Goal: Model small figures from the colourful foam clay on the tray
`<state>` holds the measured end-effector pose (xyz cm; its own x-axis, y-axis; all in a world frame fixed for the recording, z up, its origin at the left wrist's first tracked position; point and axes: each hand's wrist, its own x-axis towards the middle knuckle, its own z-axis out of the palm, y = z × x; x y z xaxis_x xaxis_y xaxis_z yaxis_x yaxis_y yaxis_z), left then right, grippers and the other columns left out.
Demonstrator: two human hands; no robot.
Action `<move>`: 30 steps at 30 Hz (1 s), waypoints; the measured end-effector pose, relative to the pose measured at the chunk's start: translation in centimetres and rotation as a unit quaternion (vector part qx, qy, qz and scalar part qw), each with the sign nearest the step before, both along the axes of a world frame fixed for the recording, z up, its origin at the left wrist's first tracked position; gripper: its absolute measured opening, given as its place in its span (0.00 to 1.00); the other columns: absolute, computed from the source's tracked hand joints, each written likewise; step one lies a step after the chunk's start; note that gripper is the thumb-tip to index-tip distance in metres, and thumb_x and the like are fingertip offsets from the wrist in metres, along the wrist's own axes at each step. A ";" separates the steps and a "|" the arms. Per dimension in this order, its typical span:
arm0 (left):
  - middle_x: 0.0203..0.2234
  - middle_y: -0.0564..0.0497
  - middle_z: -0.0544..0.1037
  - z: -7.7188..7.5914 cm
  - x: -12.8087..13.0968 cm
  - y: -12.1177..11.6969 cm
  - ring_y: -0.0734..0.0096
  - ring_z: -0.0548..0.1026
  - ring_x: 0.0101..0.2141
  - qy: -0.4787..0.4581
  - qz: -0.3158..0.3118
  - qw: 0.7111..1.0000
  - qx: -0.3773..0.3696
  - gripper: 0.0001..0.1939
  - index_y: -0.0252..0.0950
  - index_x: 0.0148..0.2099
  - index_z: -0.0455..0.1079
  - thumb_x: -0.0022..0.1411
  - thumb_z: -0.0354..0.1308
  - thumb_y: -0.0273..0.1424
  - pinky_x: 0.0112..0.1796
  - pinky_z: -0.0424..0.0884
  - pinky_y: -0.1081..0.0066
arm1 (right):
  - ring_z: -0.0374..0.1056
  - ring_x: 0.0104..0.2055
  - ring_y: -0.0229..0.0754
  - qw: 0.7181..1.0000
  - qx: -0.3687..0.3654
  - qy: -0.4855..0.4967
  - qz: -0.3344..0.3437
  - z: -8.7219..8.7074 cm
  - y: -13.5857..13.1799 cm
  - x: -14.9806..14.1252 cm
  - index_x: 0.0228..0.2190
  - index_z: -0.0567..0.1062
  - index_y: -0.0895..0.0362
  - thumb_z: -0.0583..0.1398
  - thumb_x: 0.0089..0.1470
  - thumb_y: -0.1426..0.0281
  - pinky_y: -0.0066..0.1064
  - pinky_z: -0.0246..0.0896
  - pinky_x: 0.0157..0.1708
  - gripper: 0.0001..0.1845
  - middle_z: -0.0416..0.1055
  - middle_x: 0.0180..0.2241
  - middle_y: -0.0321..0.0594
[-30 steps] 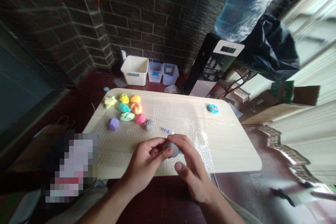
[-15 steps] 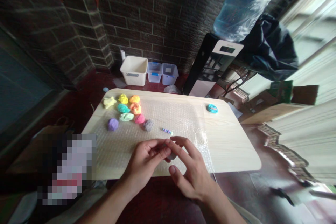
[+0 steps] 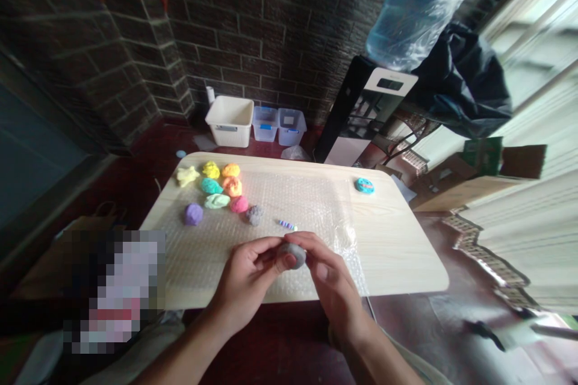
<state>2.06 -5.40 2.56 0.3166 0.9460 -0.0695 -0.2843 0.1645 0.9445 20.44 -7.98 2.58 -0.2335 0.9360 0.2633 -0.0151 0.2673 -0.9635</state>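
Grey, dough-like material forms a rounded lump (image 3: 295,255) held over the middle of the table (image 3: 406,240), towards its near edge. The person's left hand (image 3: 247,274) grasps it, thumb pressed on the near face and fingers curled behind. The right hand (image 3: 330,277) arches round the other side, bent fingers at the lump's top and thumb held off; whether they grip it, one cannot tell. Just beyond the hands, a striped roll (image 3: 287,225) lies on bubble wrap (image 3: 300,192), with a crumbly grey lump (image 3: 254,215) to its left. Coloured lumps, among them a purple one (image 3: 194,214), cluster towards the far left corner; a blue disc (image 3: 365,186) sits near the far right corner.
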 end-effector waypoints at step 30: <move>0.31 0.47 0.84 0.1 0.1 0.3 0.67 0.79 0.32 -0.010 0.003 1.000 -0.023 0.16 0.34 0.44 0.85 0.62 0.73 0.41 0.36 0.75 0.73 | 0.63 0.67 0.59 0.978 0.101 -0.183 -0.004 0.9 -0.4 0.3 0.71 0.65 0.46 0.56 0.71 0.53 0.54 0.62 0.66 0.31 0.64 0.65 0.49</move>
